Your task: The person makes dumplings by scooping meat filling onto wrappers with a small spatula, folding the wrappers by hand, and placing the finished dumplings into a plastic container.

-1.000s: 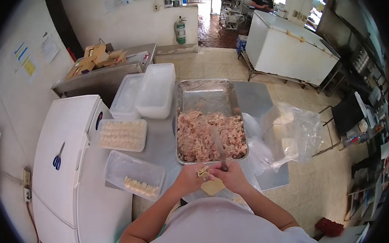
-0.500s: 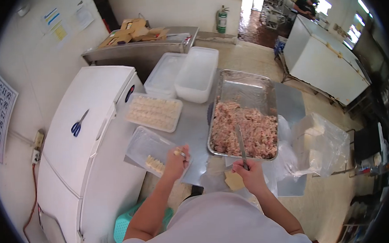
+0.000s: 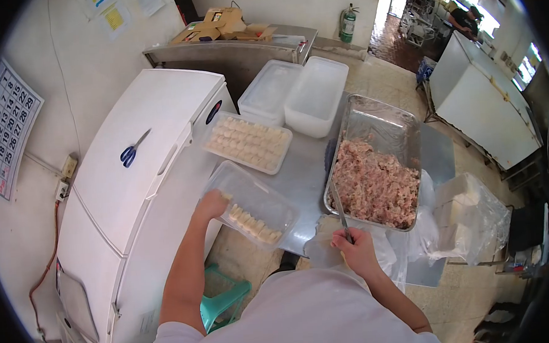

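My left hand (image 3: 213,204) is over the left end of a clear plastic container (image 3: 279,203), its fingers pinched on a small pale dumpling (image 3: 227,196). A row of dumplings (image 3: 255,225) lies along the near side of that container. My right hand (image 3: 357,249) is closed around the handle of a narrow metal knife (image 3: 339,203), which points away from me. Its blade lies at the left near edge of a metal tray (image 3: 380,107) that holds a large mass of raw minced filling (image 3: 377,181).
A fuller container of dumplings (image 3: 248,142) sits behind, near two stacked-looking white tubs (image 3: 317,98). Blue scissors (image 3: 133,149) lie on a white freezer (image 3: 141,116) at left. Bagged pale blocks (image 3: 469,208) are at right. A person (image 3: 465,20) is in the far background.
My left hand has moved left, from the container's right end to its left end. The view has shifted. My right hand still holds the knife by the tray.
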Tool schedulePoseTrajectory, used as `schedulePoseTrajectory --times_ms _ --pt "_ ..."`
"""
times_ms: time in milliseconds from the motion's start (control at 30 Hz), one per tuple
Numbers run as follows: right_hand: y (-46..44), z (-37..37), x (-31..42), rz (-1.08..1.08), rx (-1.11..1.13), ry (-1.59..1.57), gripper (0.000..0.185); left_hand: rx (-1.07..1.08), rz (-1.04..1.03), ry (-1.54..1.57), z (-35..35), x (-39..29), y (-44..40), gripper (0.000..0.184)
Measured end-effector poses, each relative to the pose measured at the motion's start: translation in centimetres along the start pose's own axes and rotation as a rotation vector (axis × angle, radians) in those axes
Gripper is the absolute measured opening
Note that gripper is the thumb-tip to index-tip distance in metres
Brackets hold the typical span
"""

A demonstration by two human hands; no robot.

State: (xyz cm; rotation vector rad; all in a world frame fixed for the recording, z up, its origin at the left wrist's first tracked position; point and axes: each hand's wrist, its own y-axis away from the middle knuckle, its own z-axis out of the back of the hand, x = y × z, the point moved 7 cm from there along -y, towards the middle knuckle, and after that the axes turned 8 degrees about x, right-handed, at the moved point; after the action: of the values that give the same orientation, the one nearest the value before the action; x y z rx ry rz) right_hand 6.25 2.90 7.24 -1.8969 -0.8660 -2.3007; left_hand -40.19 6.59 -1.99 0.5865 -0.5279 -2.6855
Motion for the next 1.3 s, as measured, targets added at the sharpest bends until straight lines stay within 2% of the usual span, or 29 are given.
schedulePoseTrajectory --times_ms 100,200,300,400,500,700,800,900,967,1033,1100,1167,1267,1300 --pt "0.1 -0.2 -0.1 0.008 -0.009 0.019 0.015 0.244 0.099 -0.157 0.5 -2.1 0.4 0.045" --pt "0.6 0.0 0.4 -0.004 -0.042 0.035 0.015 0.269 0.122 -0.268 0.3 -2.4 -0.4 0.043" --pt "0.7 0.6 -0.7 0.005 -0.072 -0.008 0.015 0.208 0.183 -0.273 0.7 -2.1 -0.8 0.046" --pt "1.1 1.1 -1.1 -0.004 -0.082 -0.035 0.015 0.114 0.131 -0.3 1.6 -3.0 -0.2 0.047" --pt "1.4 1.6 -0.8 0.003 -0.098 -0.052 0.015 0.167 0.173 -0.318 2.6 -4.4 0.8 0.049" --pt "2.3 3.7 -0.8 0.056 -0.166 -0.08 0.017 0.234 0.153 -0.281 2.1 -2.9 -0.2 0.046" --pt "3.3 6.3 -0.8 0.031 -0.248 -0.058 0.016 0.064 0.14 -0.279 3.4 -5.0 0.9 0.04" --pt "4.8 9.4 -1.5 0.022 -0.374 -0.096 0.013 0.091 -0.084 -0.021 3.0 -14.0 4.5 0.035" --pt "5.2 11.5 -3.0 0.08 -0.452 -0.146 0.014 0.124 -0.375 0.088 -0.4 -21.4 7.3 0.025" --pt "6.6 12.9 -3.0 0.019 -0.492 -0.135 0.015 0.292 -0.498 0.311 -4.3 -29.1 11.8 0.023" --pt "7.5 13.8 -3.7 0.006 -0.519 -0.155 0.015 0.388 -0.799 0.271 -8.8 -35.2 15.0 0.024" --pt "8.3 14.2 -5.1 -0.008 -0.541 -0.147 0.015 0.422 -0.974 0.136 -12.1 -38.9 17.5 0.025" --pt "9.4 14.5 -6.8 -0.032 -0.55 -0.141 0.02 0.359 -1.097 -0.067 -17.2 -39.9 17.6 0.032" --pt "9.7 14.5 -7.0 -0.041 -0.549 -0.141 0.022 0.37 -1.074 -0.059 -17.7 -40.0 17.4 0.031"
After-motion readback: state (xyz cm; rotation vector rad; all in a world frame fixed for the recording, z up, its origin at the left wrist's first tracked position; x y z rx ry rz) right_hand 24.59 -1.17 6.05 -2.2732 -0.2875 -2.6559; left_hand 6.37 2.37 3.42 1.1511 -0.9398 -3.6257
